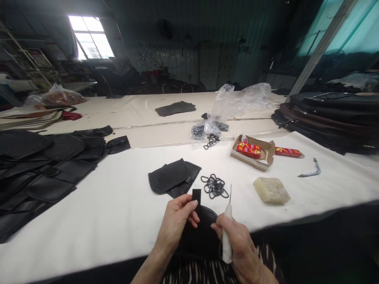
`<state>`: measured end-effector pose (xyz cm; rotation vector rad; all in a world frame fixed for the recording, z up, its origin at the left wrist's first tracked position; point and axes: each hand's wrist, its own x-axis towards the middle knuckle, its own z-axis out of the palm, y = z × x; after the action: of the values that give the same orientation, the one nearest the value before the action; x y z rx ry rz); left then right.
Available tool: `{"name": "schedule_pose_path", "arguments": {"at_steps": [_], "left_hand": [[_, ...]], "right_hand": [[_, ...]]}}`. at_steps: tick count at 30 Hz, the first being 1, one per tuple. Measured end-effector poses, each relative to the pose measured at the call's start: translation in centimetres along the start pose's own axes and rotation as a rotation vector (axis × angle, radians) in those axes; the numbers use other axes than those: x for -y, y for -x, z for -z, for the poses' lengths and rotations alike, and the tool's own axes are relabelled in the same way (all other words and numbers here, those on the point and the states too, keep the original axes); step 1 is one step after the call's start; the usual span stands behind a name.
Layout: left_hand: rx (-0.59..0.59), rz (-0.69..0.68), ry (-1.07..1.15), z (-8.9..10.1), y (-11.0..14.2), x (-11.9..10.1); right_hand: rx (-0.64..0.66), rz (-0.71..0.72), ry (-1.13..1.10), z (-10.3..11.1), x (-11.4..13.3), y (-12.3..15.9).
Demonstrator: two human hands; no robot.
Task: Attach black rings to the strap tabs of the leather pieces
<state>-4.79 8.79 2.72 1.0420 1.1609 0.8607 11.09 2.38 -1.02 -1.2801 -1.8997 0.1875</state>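
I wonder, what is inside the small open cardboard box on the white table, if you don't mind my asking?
The cardboard box holds a red-and-yellow packet, with a small white-tipped bottle behind it. The packet covers most of the box's floor, so anything beneath it cannot be seen.

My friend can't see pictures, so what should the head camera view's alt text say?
Two hands work over a white table: the left hand pinches a black strap, the right hand grips a white-handled awl. Black rings lie nearby.

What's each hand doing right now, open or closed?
Left hand: closed, pinching a black leather tab.
Right hand: closed, gripping a white-handled awl.
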Motion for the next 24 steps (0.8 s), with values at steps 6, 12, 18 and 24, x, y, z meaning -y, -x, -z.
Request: {"name": "schedule_pose_path", "arguments": {"at_steps": [6, 12, 18, 24], "left_hand": [[-0.054, -0.034, -0.041, -0.6, 0.6, 1.2], [-0.007, 0.006, -0.080, -0.9, 0.1, 1.4], [-0.024, -0.004, -0.121, -1.1, -0.1, 1.7], [-0.032, -0.023, -0.167, -1.2, -0.3, 2.0]], "right_hand": [[-0.104, -0.025, 0.283, 1.0, -2.8, -2.5], [-0.013, 0.139, 0.359, 0.6, -4.6, -4.3], [0.033, 0.152, 0.328, 0.3, -4.5, -4.7], [0.016, 0.036, 0.186, 0.7, -5.0, -3.8]]}}
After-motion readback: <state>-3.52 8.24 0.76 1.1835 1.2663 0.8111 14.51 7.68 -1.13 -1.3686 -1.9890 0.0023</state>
